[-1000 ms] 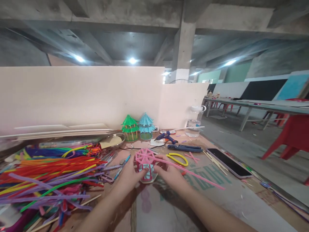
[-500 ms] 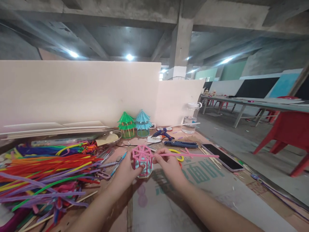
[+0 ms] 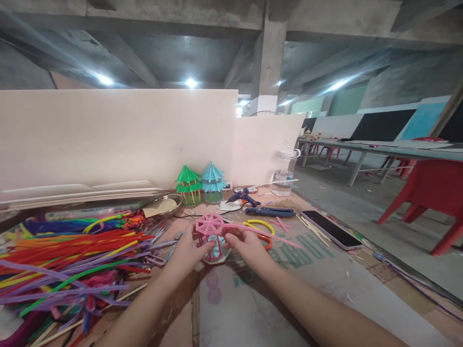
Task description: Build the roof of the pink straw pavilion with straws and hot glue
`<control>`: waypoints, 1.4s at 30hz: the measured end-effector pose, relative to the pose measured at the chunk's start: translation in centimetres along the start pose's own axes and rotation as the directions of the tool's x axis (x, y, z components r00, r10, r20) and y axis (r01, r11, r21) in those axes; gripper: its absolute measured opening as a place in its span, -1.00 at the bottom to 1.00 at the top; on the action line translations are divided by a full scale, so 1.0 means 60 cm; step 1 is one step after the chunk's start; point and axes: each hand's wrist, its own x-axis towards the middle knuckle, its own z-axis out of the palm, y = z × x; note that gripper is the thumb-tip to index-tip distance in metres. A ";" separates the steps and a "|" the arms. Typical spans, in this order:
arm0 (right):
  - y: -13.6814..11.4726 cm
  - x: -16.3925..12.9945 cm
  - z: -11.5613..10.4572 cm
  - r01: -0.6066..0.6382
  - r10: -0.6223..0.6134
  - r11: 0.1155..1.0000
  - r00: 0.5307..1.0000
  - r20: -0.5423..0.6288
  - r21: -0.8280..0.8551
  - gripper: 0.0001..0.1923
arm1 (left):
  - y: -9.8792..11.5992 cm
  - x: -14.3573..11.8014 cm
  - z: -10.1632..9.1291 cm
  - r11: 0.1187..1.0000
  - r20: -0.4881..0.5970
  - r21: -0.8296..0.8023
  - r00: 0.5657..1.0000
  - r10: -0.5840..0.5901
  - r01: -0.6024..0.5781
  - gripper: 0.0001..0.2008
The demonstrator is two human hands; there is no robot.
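Pink pavilion frame (image 3: 210,221) is 6 o'clock of blue mini pavilion (image 3: 213,184); L hand (image 3: 191,249) grips its 9 o'clock side, R hand (image 3: 246,246) curls at 3, grip unclear. Pink pipe cleaner (image 3: 275,235), ~level half a sec ago, now dips twd 4: prob. being aligned.

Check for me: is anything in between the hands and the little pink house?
Nothing visible. The left hand holds the pink house, and the right hand is right beside it. The pink strip runs past the right hand, blocking neither.
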 end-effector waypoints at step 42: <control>-0.022 -0.019 -0.021 0.436 -0.433 0.710 0.890 0.147 -0.553 -0.78 | 0.076 -0.023 -0.019 0.538 0.337 0.523 0.740 0.582 -0.661 -0.77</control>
